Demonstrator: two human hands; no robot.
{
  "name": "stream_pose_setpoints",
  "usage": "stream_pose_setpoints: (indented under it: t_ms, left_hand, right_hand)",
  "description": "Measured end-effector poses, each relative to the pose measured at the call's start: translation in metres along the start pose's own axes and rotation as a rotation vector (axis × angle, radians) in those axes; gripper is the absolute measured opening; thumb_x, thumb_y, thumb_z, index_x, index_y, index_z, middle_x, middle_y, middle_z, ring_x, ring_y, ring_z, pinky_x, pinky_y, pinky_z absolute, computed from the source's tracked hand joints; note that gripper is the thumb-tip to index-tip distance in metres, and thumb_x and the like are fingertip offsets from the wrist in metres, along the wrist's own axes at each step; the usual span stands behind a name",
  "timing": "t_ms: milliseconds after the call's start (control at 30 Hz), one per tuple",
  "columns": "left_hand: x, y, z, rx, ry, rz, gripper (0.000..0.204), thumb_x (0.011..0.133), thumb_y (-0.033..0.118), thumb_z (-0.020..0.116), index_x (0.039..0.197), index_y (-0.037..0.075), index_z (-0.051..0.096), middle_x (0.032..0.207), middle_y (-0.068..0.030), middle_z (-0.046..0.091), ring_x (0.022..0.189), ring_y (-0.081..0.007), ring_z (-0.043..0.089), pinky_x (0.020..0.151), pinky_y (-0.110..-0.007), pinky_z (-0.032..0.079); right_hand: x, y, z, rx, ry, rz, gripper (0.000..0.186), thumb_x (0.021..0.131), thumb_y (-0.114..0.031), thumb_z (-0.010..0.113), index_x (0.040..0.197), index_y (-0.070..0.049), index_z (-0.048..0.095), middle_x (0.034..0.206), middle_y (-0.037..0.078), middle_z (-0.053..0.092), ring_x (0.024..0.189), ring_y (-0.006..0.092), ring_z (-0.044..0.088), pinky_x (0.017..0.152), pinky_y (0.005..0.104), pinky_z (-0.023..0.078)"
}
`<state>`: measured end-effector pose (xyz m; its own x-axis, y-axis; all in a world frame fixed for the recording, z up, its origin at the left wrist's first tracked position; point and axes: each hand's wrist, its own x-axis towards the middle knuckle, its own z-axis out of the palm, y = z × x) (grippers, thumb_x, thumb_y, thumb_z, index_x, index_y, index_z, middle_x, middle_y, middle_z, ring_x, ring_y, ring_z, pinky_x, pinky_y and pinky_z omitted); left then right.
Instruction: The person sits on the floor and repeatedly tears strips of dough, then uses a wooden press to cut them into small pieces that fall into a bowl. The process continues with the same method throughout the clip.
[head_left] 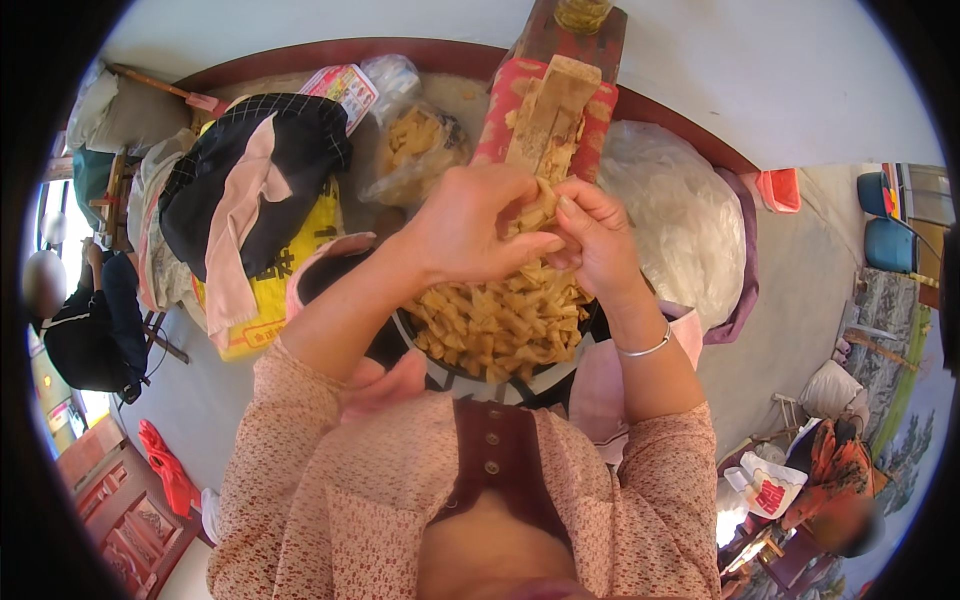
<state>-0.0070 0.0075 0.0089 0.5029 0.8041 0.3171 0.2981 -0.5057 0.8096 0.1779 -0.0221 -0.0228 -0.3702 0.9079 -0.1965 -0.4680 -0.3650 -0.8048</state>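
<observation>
My left hand (475,225) and my right hand (600,240) meet over a round dark pan (410,327), both with fingers closed on a tan strip (540,200), which they partly hide. A heap of similar small, crinkled tan pieces (485,330) fills the pan beneath them. Just beyond my fingers, a narrow wooden block (550,105) with tan scraps along it lies on a red patterned pad (500,115).
A clear bag of tan pieces (410,150), dark cloth (250,190) and yellow sack (250,330) lie left. A large plastic bag (680,230) lies right. One person (90,330) is at far left, another (820,480) at lower right.
</observation>
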Motion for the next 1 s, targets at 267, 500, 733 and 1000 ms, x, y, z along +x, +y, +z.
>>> stream_pose_setpoints:
  t_ms: [267, 500, 733, 1000]
  left_hand:
    - [0.003, -0.008, -0.021, -1.100, -0.362, -0.635, 0.034, 0.088, 0.019, 0.062, 0.061, 0.002, 0.052, 0.051, -0.0024, 0.046, 0.041, -0.0111, 0.043, 0.038, -0.027, 0.034]
    - [-0.005, -0.005, -0.024, -1.124, -0.347, -0.499, 0.036, 0.092, 0.025, 0.058, 0.064, 0.003, 0.057, 0.051, -0.0004, 0.047, 0.040, -0.0085, 0.042, 0.038, -0.023, 0.033]
    - [0.002, -0.006, -0.024, 0.184, -0.160, -0.057, 0.034, 0.086, 0.039, 0.060, 0.100, 0.007, 0.059, 0.079, -0.0116, 0.060, 0.072, -0.0344, 0.058, 0.066, -0.041, 0.047]
    - [0.011, -0.018, -0.022, 0.129, -0.535, -0.126, 0.019, 0.089, 0.027, 0.057, 0.091, 0.008, 0.057, 0.070, -0.0140, 0.057, 0.068, -0.0358, 0.055, 0.061, -0.041, 0.043]
  right_hand:
    - [-0.009, -0.027, 0.000, -0.197, -0.011, -0.057, 0.021, 0.091, -0.021, 0.062, 0.092, 0.000, 0.062, 0.063, -0.003, 0.051, 0.055, 0.0044, 0.045, 0.050, 0.0192, 0.036]
    - [-0.024, -0.039, -0.019, -0.537, 0.013, -0.189, 0.017, 0.087, -0.013, 0.066, 0.081, 0.003, 0.066, 0.066, -0.002, 0.057, 0.060, 0.0045, 0.047, 0.053, 0.0206, 0.038]
    - [-0.012, -0.019, -0.014, -0.762, 0.016, -0.200, 0.013, 0.086, -0.009, 0.064, 0.079, 0.003, 0.062, 0.062, 0.000, 0.054, 0.057, 0.0067, 0.046, 0.052, 0.0231, 0.038]
    - [-0.007, -0.025, -0.017, -0.950, 0.045, -0.203, 0.018, 0.086, -0.012, 0.060, 0.075, 0.002, 0.057, 0.060, 0.004, 0.052, 0.055, 0.0087, 0.044, 0.052, 0.0255, 0.038]
